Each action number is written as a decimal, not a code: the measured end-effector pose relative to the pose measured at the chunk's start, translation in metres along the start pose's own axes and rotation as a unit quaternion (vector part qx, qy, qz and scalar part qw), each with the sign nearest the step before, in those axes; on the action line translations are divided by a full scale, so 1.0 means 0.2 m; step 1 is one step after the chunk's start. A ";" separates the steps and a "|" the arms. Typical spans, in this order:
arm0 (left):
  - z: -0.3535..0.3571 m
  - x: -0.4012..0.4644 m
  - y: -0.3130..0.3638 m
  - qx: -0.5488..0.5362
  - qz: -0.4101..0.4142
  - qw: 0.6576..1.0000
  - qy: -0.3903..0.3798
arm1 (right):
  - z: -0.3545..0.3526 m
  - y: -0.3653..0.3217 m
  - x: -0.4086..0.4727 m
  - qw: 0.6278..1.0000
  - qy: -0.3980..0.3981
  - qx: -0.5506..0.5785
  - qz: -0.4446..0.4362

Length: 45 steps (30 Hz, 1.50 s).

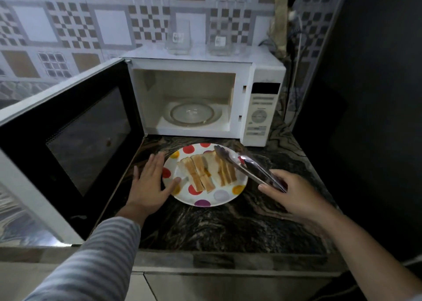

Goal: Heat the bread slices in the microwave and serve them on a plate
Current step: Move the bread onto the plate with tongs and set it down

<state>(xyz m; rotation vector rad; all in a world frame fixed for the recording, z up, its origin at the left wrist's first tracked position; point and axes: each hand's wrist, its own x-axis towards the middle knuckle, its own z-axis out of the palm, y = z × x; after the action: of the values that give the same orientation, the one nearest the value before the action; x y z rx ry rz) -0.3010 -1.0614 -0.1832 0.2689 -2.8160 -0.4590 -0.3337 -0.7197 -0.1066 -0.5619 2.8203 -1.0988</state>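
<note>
Head view. A dark counter (228,227) of black stone with pale swirling veins runs under everything, with a grey edge along its front. Behind it the wall (75,24) is tiled in a pattern of plain squares, brown squares and small checks. To the right the room falls off into dark shadow, where cables (294,72) hang down by the corner.

One white microwave (262,72) stands at the back of the counter, its door (68,136) swung wide to the left and its cavity lit. One glass turntable (193,114) lies bare on the cavity floor. The control panel (260,115) on the right carries rows of printed text and a round dial, too blurred to read. Two clear glasses (179,38) stand on top of the microwave, each with a small sticker whose print cannot be made out.

One round plate (221,196), white with coloured dots, sits on the counter just in front of the microwave. The bread (205,173) lies on it in overlapping slices, crusts up; the exact count cannot be told, though there are several.

The left hand (150,182) lies flat with fingers spread wide, its thumb touching the plate's left rim. Its sleeve (96,262) is striped grey. The right hand (294,193) grips one pair of metal tongs (242,163), whose tips reach over the bread on the far side of the plate.
</note>
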 end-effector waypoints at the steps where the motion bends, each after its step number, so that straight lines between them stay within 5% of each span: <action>1: -0.04 0.02 0.04 0.002 0.024 1.000 0.018 | -0.03 -0.03 0.02 1.000 -0.005 -0.017 -0.012; 7: -0.27 0.12 0.27 0.066 0.239 0.960 0.132 | -0.01 -0.16 0.18 0.992 -0.048 -0.086 -0.075; 13: -0.29 0.09 0.35 0.152 0.338 0.926 0.069 | 0.06 -0.27 0.24 0.976 -0.130 -0.127 -0.119; 17: -0.26 0.02 0.32 0.060 0.293 0.954 0.013 | 0.09 -0.30 0.23 0.969 -0.164 -0.142 -0.116; 25: -0.24 -0.05 0.26 -0.032 0.127 0.990 -0.043 | 0.10 -0.23 0.19 0.990 -0.101 -0.069 -0.075; 45: -0.19 -0.08 0.25 -0.046 0.115 0.991 -0.044 | 0.40 -0.38 0.21 0.990 -0.088 -0.087 -0.067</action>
<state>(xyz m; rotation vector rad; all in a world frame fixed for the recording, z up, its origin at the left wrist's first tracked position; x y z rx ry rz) -0.2815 -1.0212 -0.1357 -0.0967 -2.8548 -0.5565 -0.3341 -0.8379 -0.1118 -0.8288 2.7719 -0.7810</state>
